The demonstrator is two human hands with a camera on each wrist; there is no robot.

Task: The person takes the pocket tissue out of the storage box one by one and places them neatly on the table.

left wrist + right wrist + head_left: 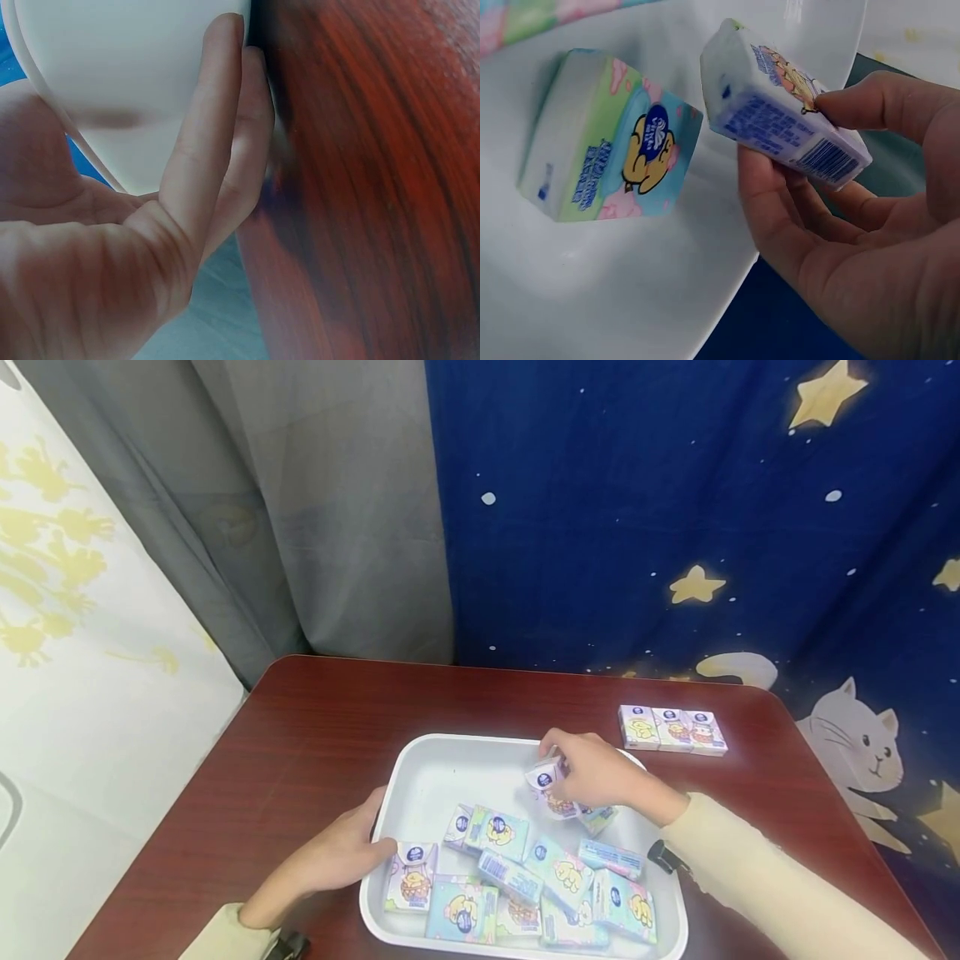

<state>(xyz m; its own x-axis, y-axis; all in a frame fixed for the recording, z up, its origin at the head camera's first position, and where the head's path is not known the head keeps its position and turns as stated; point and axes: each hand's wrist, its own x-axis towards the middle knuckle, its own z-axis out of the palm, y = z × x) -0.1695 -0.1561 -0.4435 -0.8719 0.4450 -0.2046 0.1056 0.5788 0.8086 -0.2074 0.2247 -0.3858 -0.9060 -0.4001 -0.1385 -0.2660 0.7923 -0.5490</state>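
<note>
A white tray [431, 777] holds several small tissue packs, mostly heaped toward its near side. With thumb and fingers, my right hand [600, 770] pinches a purple-and-white tissue pack [546, 777] above the tray's far right part. The right wrist view shows that pack [780, 112] tilted, its barcode side visible. A blue-green tissue pack [630, 146] lies in the tray beside it. My left hand [341, 852] grips the tray's left rim, thumb over the edge; in the left wrist view its fingers [202, 142] lie along the outer wall.
Three tissue packs [672, 731] lie in a row on the dark red table [330, 718], beyond the tray to the right. A grey curtain [352, 510] and a blue star-patterned curtain [600, 527] hang behind the table. White patterned fabric [97, 652] is at the left.
</note>
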